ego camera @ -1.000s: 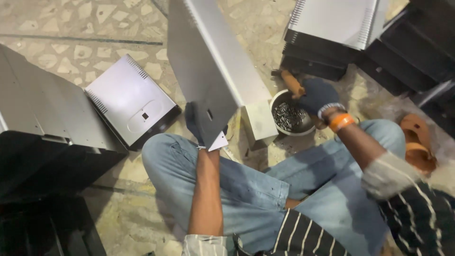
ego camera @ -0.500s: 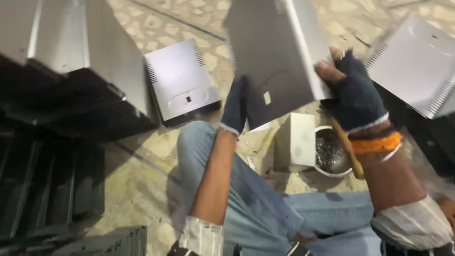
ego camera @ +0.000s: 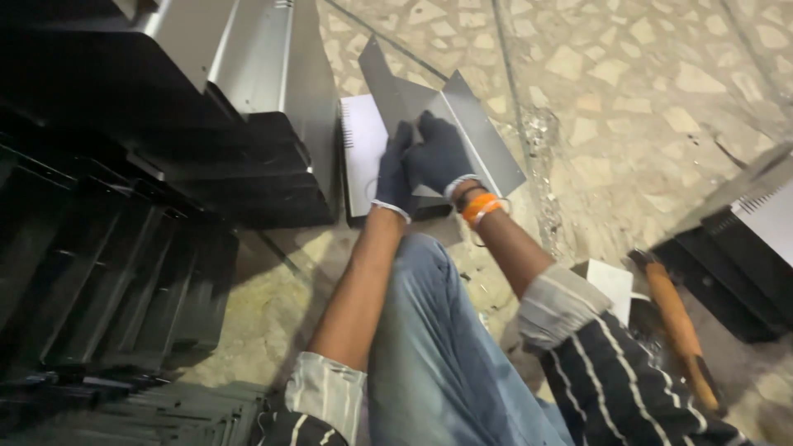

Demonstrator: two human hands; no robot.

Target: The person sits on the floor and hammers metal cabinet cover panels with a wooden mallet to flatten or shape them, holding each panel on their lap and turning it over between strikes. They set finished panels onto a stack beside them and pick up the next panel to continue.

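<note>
Both my hands wear dark gloves and grip a bent grey metal cover panel (ego camera: 462, 124), held low over the floor in front of my knee. My left hand (ego camera: 395, 169) clasps its near left edge. My right hand (ego camera: 442, 157), with orange bands at the wrist, holds its near middle. Under the panel's left side lies a white vented panel on a black base (ego camera: 360, 149).
Black metal cases (ego camera: 124, 248) are stacked at the left, with a grey cover (ego camera: 264, 66) leaning on them. A wooden-handled hammer (ego camera: 677, 322) and a small white box (ego camera: 611, 281) lie at the right, next to more black cases (ego camera: 743, 256). The stone floor (ego camera: 628, 99) lies beyond.
The grey panel has been swung from my right over to the left and lowered toward the white vented panel. My view has turned left; the bowl of dark bits has left the picture.
</note>
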